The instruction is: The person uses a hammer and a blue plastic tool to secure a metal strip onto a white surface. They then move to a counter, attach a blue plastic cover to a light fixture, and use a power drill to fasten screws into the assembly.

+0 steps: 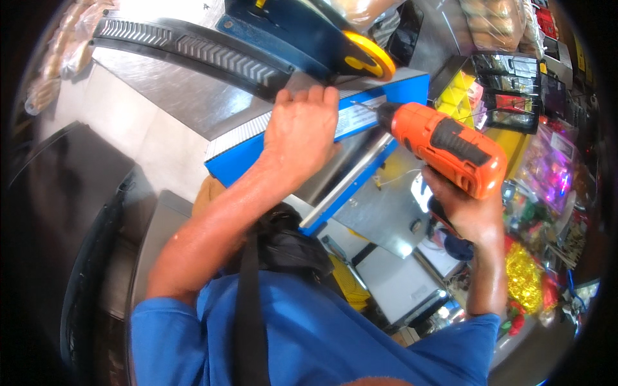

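Note:
An orange and black cordless drill (450,148) is in my right hand (473,209), its grip wrapped by my fingers. The drill lies nearly level, with its thin bit (364,105) pointing left at the blue-edged metal counter (241,157). I cannot tell whether the bit touches it. My left hand (301,132) is closed over that counter's edge, left of the bit; what its curled fingers hold is hidden. Just beyond my left knuckles ends a long black strip with silver chevron inserts (193,48). Behind it stands a dark blue piece (277,32) with a yellow ring (373,55).
Bagged bread rolls (492,22) lie at the far right, near a black compartment case (512,90) and a yellow tray (458,96). Colourful packets and gold tinsel (523,276) crowd the right side. A dark bulky form (71,186) stands at left.

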`<state>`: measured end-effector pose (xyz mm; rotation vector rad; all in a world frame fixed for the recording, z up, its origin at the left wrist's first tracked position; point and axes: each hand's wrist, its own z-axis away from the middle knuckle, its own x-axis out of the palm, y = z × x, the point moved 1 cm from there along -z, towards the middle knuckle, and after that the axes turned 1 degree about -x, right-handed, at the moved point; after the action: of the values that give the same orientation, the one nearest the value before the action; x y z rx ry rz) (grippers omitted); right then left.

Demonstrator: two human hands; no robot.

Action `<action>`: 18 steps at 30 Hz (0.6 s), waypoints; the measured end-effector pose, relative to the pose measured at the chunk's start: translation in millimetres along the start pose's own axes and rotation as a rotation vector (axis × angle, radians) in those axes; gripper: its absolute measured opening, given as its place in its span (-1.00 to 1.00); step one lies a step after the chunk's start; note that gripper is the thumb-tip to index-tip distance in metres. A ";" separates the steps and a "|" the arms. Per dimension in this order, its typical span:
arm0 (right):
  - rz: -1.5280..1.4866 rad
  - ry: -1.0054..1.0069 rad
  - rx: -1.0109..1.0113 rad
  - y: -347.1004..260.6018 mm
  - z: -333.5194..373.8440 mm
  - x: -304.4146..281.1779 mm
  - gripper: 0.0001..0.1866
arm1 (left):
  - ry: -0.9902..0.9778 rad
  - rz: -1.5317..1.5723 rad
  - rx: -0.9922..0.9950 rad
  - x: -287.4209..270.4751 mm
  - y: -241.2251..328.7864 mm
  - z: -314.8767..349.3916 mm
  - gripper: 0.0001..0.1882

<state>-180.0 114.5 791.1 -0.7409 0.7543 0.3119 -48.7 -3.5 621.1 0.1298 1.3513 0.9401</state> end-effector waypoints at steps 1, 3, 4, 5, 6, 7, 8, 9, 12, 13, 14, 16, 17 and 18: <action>0.005 -0.005 0.001 -0.5 -0.8 -1.1 -0.57 | 0.020 0.022 0.001 3.3 -1.2 0.5 -0.32; -0.014 -0.005 0.027 -2.1 -2.5 -2.0 -0.58 | 0.035 0.045 -0.002 5.2 -1.9 1.0 -0.33; -0.024 -0.006 0.039 -3.2 -3.2 -2.4 -0.58 | 0.031 0.046 -0.005 4.9 -1.4 1.0 -0.33; -0.034 -0.010 0.044 -5.9 -4.2 -2.7 -0.59 | 0.026 0.047 -0.009 4.9 -1.1 0.8 -0.33; -0.036 -0.014 0.049 -6.5 -4.7 -2.7 -0.60 | 0.025 0.054 -0.007 5.4 -1.5 0.9 -0.33; -0.038 -0.019 0.054 -7.2 -5.4 -2.9 -0.60 | 0.023 0.062 -0.005 6.3 -2.0 0.9 -0.33; -0.031 -0.024 0.060 -5.7 -5.3 -4.2 -0.61 | 0.021 0.069 -0.003 6.9 -2.6 0.9 -0.33; -0.021 -0.030 0.060 -5.8 -5.4 -4.9 -0.61 | 0.019 0.068 -0.007 6.6 -2.7 0.8 -0.33; 0.005 -0.044 0.046 -7.2 -6.7 -5.7 -0.62 | 0.011 0.063 -0.012 5.4 -2.7 0.7 -0.33; 0.012 -0.047 0.041 -7.8 -7.1 -5.9 -0.62 | 0.009 0.062 -0.011 5.2 -2.5 0.8 -0.32; 0.016 -0.046 0.039 -8.6 -6.9 -6.0 -0.63 | 0.007 0.060 -0.011 5.3 -2.3 0.8 -0.32; 0.007 -0.045 0.045 -8.8 -7.1 -5.7 -0.63 | 0.028 0.047 -0.002 6.3 -2.7 1.1 -0.33; -0.004 -0.045 0.052 -8.3 -7.7 -5.6 -0.63 | 0.038 0.040 0.002 7.3 -3.0 1.5 -0.34; -0.006 -0.040 0.065 -7.2 -6.8 -6.1 -0.63 | 0.123 0.092 0.047 8.5 -3.0 2.5 -0.36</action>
<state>-184.1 104.5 795.7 -0.6739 0.7208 0.2944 -45.7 1.0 613.4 0.1733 1.4920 1.0071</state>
